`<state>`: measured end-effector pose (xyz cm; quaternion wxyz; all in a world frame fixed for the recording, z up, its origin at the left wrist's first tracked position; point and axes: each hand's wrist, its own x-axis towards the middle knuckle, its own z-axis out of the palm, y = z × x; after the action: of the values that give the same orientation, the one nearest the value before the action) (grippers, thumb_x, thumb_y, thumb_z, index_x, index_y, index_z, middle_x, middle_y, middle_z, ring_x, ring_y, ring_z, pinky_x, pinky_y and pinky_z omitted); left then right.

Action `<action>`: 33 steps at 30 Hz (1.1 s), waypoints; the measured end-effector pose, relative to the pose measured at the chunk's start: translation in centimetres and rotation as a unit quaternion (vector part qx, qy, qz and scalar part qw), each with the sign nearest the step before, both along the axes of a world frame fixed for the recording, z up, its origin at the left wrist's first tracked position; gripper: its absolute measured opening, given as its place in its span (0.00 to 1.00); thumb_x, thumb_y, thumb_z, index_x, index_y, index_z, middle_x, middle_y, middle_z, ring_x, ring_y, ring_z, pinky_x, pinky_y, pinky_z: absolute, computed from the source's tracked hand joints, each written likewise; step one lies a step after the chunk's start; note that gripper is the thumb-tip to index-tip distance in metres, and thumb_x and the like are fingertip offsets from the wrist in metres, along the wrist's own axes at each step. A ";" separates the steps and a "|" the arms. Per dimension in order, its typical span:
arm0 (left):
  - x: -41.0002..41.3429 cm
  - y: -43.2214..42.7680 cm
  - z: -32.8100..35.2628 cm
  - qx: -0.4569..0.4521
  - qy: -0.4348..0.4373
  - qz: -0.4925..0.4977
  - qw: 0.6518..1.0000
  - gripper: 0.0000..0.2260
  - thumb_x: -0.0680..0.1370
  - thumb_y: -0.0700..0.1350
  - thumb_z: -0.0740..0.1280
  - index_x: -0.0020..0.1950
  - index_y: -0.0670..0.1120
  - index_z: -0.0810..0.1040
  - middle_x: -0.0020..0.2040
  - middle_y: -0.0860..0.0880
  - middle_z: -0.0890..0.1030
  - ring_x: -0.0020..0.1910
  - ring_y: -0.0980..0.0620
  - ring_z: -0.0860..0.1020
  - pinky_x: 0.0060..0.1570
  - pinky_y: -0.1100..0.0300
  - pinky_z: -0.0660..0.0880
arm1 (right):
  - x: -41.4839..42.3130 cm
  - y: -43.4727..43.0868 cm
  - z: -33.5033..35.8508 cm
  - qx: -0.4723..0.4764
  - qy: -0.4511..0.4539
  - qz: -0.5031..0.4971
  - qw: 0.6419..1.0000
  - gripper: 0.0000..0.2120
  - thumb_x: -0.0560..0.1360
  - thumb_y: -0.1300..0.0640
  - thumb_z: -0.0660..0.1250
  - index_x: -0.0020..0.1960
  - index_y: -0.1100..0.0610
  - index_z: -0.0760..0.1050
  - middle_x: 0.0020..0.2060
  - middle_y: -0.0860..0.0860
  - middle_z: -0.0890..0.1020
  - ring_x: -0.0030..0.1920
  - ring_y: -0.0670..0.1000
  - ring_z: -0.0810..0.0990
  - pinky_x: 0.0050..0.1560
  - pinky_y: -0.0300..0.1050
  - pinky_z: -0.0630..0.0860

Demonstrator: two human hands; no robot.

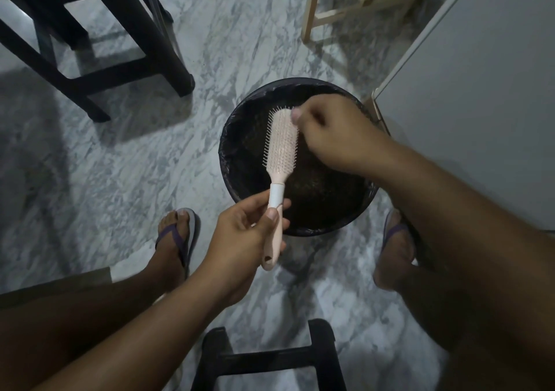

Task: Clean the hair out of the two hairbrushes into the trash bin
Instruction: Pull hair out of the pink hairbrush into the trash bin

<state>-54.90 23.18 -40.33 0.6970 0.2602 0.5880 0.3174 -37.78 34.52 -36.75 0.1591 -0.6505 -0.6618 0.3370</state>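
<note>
floor [120, 165]: grey-white marble, all around | far left: dark wooden stool [99, 30], legs and rungs standing on floor | far: pale wooden frame [360, 3] | right: white cabinet [480, 90], its corner edge showing | near centre: black stool [270, 360] | near left: brown board [60, 282] | feet in purple-strapped flip-flops, one left [180, 234], one right [393, 231]

Left hand [249, 234] comes up from the lower left of the frame, forearm stretched out, fingers curled round the handle of the hairbrush [282, 141] with the thumb laid along the top. Right hand [336, 132] reaches in from the right edge, wrist bent down, knuckles up. Its thumb and curled fingers pinch at the bristles at the brush's far end, bit blurry there. Hands are well apart, right one higher in frame.
</note>
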 end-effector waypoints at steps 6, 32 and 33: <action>0.2 0.1 -0.2 0.017 0.009 -0.005 1.000 0.13 0.81 0.38 0.64 0.63 0.49 0.79 0.54 0.53 0.86 0.44 0.53 0.80 0.40 0.55 0.78 | 0.9 -0.4 0.3 0.068 -0.077 0.049 0.993 0.08 0.77 0.49 0.71 0.54 0.48 0.83 0.49 0.46 0.83 0.46 0.46 0.80 0.51 0.51 0.81; 0.3 0.8 0.9 0.044 0.019 -0.025 0.999 0.14 0.82 0.38 0.63 0.63 0.53 0.79 0.55 0.55 0.86 0.44 0.57 0.81 0.41 0.58 0.79 | 0.4 -0.8 1.0 0.134 -0.140 0.127 0.973 0.12 0.72 0.40 0.72 0.49 0.46 0.82 0.46 0.44 0.81 0.44 0.46 0.77 0.44 0.48 0.77; 0.2 1.0 1.0 0.044 0.018 -0.022 0.999 0.14 0.82 0.38 0.63 0.64 0.52 0.79 0.55 0.54 0.86 0.44 0.57 0.81 0.41 0.58 0.78 | -0.1 -1.1 0.6 0.149 -0.142 0.127 0.970 0.10 0.74 0.42 0.71 0.48 0.47 0.82 0.46 0.45 0.81 0.45 0.49 0.79 0.44 0.50 0.78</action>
<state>-54.69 24.15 -39.34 0.6812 0.3093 0.5799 0.3226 -37.84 33.46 -36.18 0.1145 -0.5715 -0.7973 0.1567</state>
